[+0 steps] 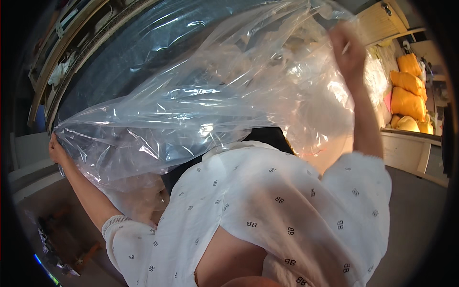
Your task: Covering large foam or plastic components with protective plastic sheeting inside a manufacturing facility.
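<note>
A large sheet of clear plastic film (191, 103) spreads in front of my body, creased and shiny, with folds fanning out from its left corner. At the far left, my left hand (56, 149) is closed on that corner, fingers pinched round the gathered film. Up at the right, my right hand (348, 50) is raised with the arm stretched out; it is curled at the film's upper right edge and smeared by motion. The film hangs between both hands, and its lower part drapes down near my lap.
Beneath the film lies a dark surface (105, 71) with a curved-looking raised edge. Orange bundles (409, 86) are stacked at the right beside a pale wooden panel (382, 19). Long rails (60, 52) run along the left. Grey floor (406, 210) shows at the lower right.
</note>
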Tool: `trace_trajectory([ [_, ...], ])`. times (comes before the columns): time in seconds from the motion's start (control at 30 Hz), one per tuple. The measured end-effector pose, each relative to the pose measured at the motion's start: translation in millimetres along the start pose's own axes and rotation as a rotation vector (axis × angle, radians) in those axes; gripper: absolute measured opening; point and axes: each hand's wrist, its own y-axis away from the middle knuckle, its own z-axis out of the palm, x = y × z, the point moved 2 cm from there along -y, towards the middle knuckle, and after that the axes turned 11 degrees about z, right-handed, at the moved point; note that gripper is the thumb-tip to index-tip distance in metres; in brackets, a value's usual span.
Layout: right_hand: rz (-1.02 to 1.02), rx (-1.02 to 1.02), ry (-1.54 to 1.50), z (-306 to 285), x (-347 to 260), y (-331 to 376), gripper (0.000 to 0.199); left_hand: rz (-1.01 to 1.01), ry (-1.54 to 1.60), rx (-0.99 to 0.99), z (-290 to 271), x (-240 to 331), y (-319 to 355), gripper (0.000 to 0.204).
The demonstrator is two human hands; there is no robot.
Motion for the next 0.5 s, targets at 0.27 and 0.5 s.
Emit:
trace_trajectory([
  [0.27, 0.717, -0.594, -0.473, 138.7, 6.4, 217.8, 0.026, 0.004, -0.082, -0.018, 11.2, -1.8, -10.6, 0.042],
  [0.5, 0.852, -0.032, -0.703, 0.2, 74.2, 105.3, 0.022, 0.105, 0.078, -0.071, 18.6, 33.2, 6.7, 0.042],
])
